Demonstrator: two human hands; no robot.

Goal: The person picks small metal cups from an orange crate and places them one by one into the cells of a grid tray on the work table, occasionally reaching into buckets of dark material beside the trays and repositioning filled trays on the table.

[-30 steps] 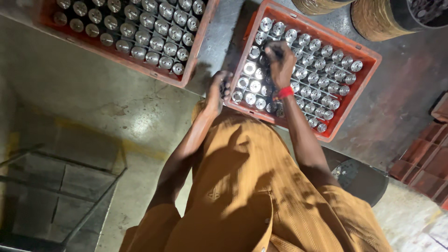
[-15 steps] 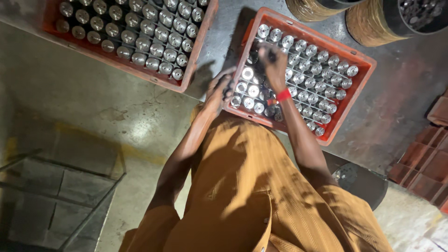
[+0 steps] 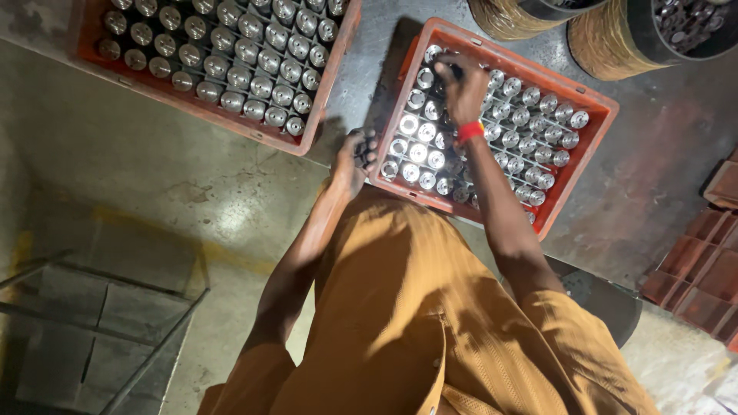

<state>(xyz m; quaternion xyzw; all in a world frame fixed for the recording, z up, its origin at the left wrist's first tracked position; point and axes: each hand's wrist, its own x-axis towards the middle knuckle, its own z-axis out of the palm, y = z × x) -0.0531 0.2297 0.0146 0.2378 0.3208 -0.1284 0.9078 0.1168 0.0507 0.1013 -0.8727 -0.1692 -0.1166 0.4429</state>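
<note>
Cylinders [image 3: 492,123] fill the crate [image 3: 592,165]; right hand [image 3: 461,81] pinches one, left hand [image 3: 355,157] grips the rim; a slip could topple neighbours.

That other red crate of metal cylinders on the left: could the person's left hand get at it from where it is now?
Probably yes. The left hand sits at the near crate's corner, and only bare floor separates it from the left crate, whose metal cylinders stand uncovered.

Ochre-brown short-sleeved garment [image 3: 430,323] — a red wristband [image 3: 470,131] on the right wrist.
</note>
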